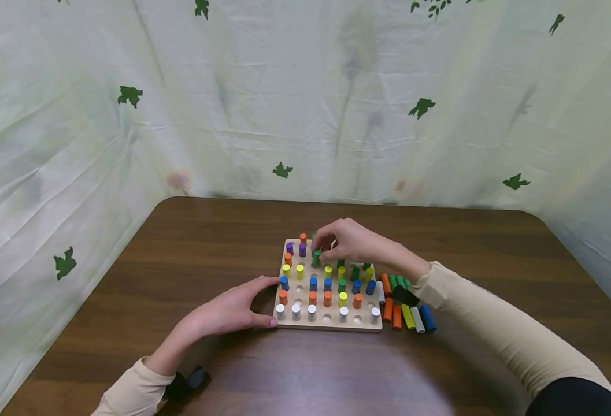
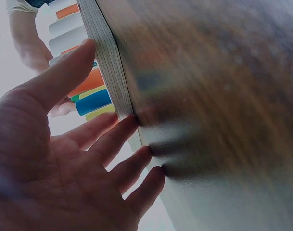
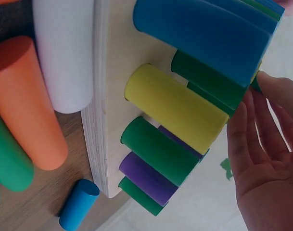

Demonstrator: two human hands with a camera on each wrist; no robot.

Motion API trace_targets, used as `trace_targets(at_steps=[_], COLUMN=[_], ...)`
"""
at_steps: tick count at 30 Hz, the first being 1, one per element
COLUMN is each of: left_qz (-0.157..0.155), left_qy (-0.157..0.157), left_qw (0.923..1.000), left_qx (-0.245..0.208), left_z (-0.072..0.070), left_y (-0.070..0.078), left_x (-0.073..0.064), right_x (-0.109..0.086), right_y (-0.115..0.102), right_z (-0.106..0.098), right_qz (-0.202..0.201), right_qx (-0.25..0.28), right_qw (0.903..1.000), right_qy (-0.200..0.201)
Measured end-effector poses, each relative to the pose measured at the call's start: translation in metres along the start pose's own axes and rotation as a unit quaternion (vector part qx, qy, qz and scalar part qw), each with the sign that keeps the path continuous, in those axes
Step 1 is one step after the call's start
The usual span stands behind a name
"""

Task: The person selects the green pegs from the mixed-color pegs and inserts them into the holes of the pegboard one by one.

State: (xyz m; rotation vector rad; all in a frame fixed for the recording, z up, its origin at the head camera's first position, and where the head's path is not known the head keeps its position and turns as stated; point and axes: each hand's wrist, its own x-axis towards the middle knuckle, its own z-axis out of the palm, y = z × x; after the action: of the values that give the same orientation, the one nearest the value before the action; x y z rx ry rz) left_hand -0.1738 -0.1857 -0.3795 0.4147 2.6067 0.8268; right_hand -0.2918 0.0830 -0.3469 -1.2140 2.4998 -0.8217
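A wooden pegboard (image 1: 305,321) with rows of colored pegs lies on the table. My right hand (image 1: 354,241) reaches over its back part and pinches a green peg (image 1: 316,258) between thumb and fingers. Whether that peg sits in a hole cannot be told. In the right wrist view the right hand (image 3: 266,159) is mostly behind standing pegs, among them a yellow peg (image 3: 175,106). My left hand (image 1: 229,309) touches the board's left side, its thumb near the front corner. The left hand's fingers (image 2: 112,139) are spread along the board's edge in the left wrist view.
Loose pegs lie right of the board, among them an orange peg (image 1: 396,318), a yellow peg (image 1: 408,317) and a blue peg (image 1: 427,319). A small blue peg (image 3: 79,204) lies by the board's far corner. A leaf-patterned cloth (image 1: 310,104) hangs behind the table (image 1: 222,231).
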Motion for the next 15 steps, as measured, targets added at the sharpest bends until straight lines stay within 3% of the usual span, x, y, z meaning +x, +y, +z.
trace_targets(at_steps=[15], left_qz=[0.01], left_qy=[0.0], left_qw=[0.9999], left_qx=[-0.003], left_z=[-0.001], left_y=[0.0007], left_x=[-0.0012], right_x=[0.0033], right_y=[-0.0045], right_z=[0.0033], right_qz=[0.017], right_qx=[-0.029], right_qw=[0.9992], right_qy=[-0.019])
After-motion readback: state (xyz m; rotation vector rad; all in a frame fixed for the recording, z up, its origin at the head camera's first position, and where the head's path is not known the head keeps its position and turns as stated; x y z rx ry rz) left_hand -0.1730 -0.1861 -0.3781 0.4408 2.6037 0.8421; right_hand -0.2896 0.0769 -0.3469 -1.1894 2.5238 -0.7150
